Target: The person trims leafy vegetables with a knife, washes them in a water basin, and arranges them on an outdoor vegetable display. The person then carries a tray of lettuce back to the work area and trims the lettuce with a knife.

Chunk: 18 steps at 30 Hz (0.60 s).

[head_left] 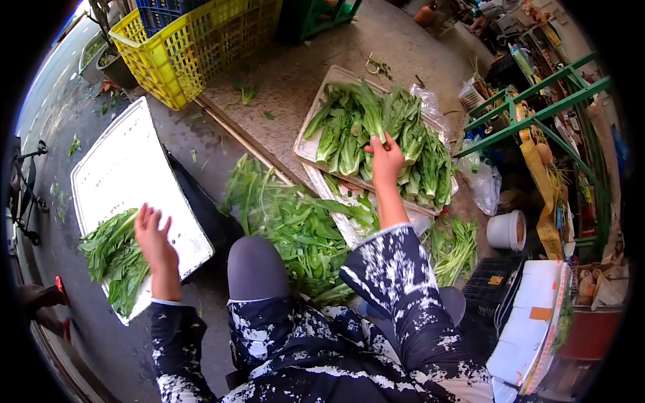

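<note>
My right hand (388, 161) is closed on the stem end of a leafy lettuce head (366, 111) over a white foam tray (308, 144). Several more lettuce heads (426, 164) lie side by side in that tray, stems toward me. To the left, my left hand (156, 245) is open with its fingers apart, at the edge of a bunch of leafy greens (115, 258); whether it touches them I cannot tell. Those greens rest on a white foam lid (127, 161). Between my hands a heap of loose green leaves (295, 225) covers the ground before my knees.
A yellow plastic crate (178, 64) stands at the upper left. On the right are a green metal frame (531, 121), a white bucket (506, 230) and a white box (527, 322). Trimmed stems (455, 252) lie right of my sleeve. Another person's foot (50, 295) shows at far left.
</note>
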Motion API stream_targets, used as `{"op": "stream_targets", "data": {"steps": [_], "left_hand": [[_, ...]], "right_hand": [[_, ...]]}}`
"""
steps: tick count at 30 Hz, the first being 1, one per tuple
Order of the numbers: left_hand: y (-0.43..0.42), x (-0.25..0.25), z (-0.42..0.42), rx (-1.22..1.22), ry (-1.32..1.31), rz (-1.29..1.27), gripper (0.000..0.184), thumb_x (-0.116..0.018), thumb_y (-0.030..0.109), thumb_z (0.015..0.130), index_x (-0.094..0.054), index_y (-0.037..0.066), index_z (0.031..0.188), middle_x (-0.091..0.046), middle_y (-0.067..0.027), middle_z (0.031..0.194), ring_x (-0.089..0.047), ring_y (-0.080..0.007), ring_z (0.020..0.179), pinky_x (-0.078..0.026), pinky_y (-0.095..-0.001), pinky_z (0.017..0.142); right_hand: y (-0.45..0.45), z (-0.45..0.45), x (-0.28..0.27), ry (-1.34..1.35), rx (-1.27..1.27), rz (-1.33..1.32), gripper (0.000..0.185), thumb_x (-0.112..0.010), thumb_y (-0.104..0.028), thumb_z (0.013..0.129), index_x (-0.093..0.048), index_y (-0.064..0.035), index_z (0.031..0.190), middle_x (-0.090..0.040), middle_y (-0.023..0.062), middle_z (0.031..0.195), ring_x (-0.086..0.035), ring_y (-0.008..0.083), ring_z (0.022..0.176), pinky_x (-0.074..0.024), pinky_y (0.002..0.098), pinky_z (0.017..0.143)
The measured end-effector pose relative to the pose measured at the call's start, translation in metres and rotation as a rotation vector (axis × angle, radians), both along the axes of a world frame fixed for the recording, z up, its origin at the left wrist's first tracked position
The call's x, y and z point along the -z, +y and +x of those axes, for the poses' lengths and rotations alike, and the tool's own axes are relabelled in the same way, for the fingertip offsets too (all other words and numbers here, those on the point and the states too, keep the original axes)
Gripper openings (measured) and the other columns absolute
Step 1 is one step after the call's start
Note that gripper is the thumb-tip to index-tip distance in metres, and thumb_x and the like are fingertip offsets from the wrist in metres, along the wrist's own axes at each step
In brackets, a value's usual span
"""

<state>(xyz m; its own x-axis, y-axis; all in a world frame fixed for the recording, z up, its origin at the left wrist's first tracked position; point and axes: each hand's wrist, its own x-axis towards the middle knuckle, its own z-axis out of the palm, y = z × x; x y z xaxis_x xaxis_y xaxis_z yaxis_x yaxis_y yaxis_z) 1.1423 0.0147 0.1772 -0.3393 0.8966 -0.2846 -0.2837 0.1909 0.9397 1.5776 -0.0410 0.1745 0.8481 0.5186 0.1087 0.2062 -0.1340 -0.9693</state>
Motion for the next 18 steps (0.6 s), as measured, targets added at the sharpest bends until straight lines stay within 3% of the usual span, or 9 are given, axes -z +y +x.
{"op": "stream_targets", "data": {"steps": [3, 5, 7, 9, 12, 14, 16, 17, 18], "left_hand": [[-0.028, -0.016, 0.074, 0.451, -0.173, -0.041, 0.041, -0.053, 0.003, 0.077, -0.043, -0.003, 0.116, -0.054, -0.0127, 0.103, -0.057, -0.0211, 0.09, -0.048, -0.0299, 0.075], [-0.047, -0.026, 0.121, 0.79, -0.242, -0.136, 0.039, -0.056, 0.005, 0.078, -0.046, -0.003, 0.114, -0.054, -0.014, 0.103, -0.057, -0.0215, 0.091, -0.048, -0.0301, 0.075], [-0.065, -0.041, 0.16, 1.057, -0.493, -0.215, 0.054, -0.059, 0.013, 0.081, -0.034, -0.005, 0.124, -0.05, -0.018, 0.114, -0.054, -0.0247, 0.099, -0.045, -0.0346, 0.084], [-0.085, -0.046, 0.187, 1.084, -0.652, -0.225, 0.059, -0.059, 0.017, 0.081, -0.029, -0.003, 0.128, -0.046, -0.0167, 0.121, -0.052, -0.0252, 0.104, -0.043, -0.0358, 0.086], [-0.098, -0.04, 0.203, 1.042, -0.815, -0.16, 0.047, -0.058, 0.012, 0.081, -0.037, 0.007, 0.123, -0.051, -0.0096, 0.115, -0.053, -0.0247, 0.102, -0.044, -0.0386, 0.087], [-0.102, -0.041, 0.199, 0.986, -0.894, -0.174, 0.043, -0.057, 0.009, 0.082, -0.038, 0.007, 0.121, -0.052, -0.0089, 0.112, -0.053, -0.0251, 0.103, -0.044, -0.039, 0.088], [-0.105, -0.041, 0.196, 0.934, -0.975, -0.189, 0.039, -0.056, 0.007, 0.082, -0.04, 0.008, 0.118, -0.054, -0.0081, 0.11, -0.053, -0.0256, 0.103, -0.044, -0.0394, 0.089], [-0.104, -0.039, 0.193, 0.901, -1.013, -0.175, 0.037, -0.056, 0.006, 0.082, -0.041, 0.008, 0.116, -0.054, -0.0076, 0.109, -0.052, -0.0262, 0.105, -0.043, -0.0397, 0.09], [-0.103, -0.038, 0.19, 0.869, -1.051, -0.161, 0.035, -0.055, 0.006, 0.082, -0.042, 0.008, 0.115, -0.054, -0.0071, 0.109, -0.051, -0.0268, 0.106, -0.043, -0.04, 0.091]], "right_hand": [[-0.051, -0.032, -0.034, 0.264, -0.075, 0.143, 0.036, -0.063, -0.011, 0.075, -0.056, -0.0022, 0.11, -0.063, 0.0034, 0.077, -0.059, 0.0096, 0.064, -0.0414, 0.02, 0.054], [-0.085, -0.061, -0.046, 0.036, -0.168, -0.068, 0.034, -0.063, -0.014, 0.077, -0.057, -0.0046, 0.109, -0.063, 0.0045, 0.082, -0.059, 0.0081, 0.069, -0.0422, 0.0202, 0.057], [-0.111, -0.079, -0.04, -0.127, -0.27, -0.01, 0.033, -0.063, -0.005, 0.075, -0.058, -0.005, 0.109, -0.062, 0.0056, 0.093, -0.059, 0.0105, 0.078, -0.0446, 0.0221, 0.064], [-0.128, -0.096, -0.043, -0.381, -0.353, 0.018, 0.039, -0.063, 0.004, 0.071, -0.059, -0.0068, 0.108, -0.062, 0.0071, 0.097, -0.058, 0.0133, 0.085, -0.0451, 0.0238, 0.071], [-0.144, -0.111, -0.048, -0.6, -0.517, 0.02, 0.038, -0.065, 0.002, 0.07, -0.06, -0.0092, 0.106, -0.062, 0.0086, 0.096, -0.058, 0.0129, 0.087, -0.0449, 0.024, 0.072], [-0.149, -0.118, -0.053, -0.514, -0.54, 0.048, 0.043, -0.067, -0.001, 0.071, -0.056, -0.0071, 0.112, -0.061, 0.007, 0.096, -0.057, 0.0107, 0.081, -0.0448, 0.0229, 0.069], [-0.152, -0.127, -0.057, 0.015, -0.39, 0.201, 0.046, -0.064, -0.003, 0.075, -0.049, -0.0015, 0.119, -0.058, 0.0024, 0.09, -0.05, 0.0069, 0.073, -0.0409, 0.0175, 0.064], [-0.156, -0.121, -0.04, 0.065, -0.412, 0.159, 0.047, -0.059, -0.012, 0.083, -0.042, -0.002, 0.125, -0.053, -0.001, 0.081, -0.044, 0.0055, 0.067, -0.0386, 0.0163, 0.06], [-0.158, -0.125, -0.044, 0.07, -0.411, 0.166, 0.047, -0.059, -0.012, 0.083, -0.042, -0.002, 0.125, -0.053, -0.001, 0.081, -0.044, 0.0055, 0.067, -0.0386, 0.0163, 0.06]]}}
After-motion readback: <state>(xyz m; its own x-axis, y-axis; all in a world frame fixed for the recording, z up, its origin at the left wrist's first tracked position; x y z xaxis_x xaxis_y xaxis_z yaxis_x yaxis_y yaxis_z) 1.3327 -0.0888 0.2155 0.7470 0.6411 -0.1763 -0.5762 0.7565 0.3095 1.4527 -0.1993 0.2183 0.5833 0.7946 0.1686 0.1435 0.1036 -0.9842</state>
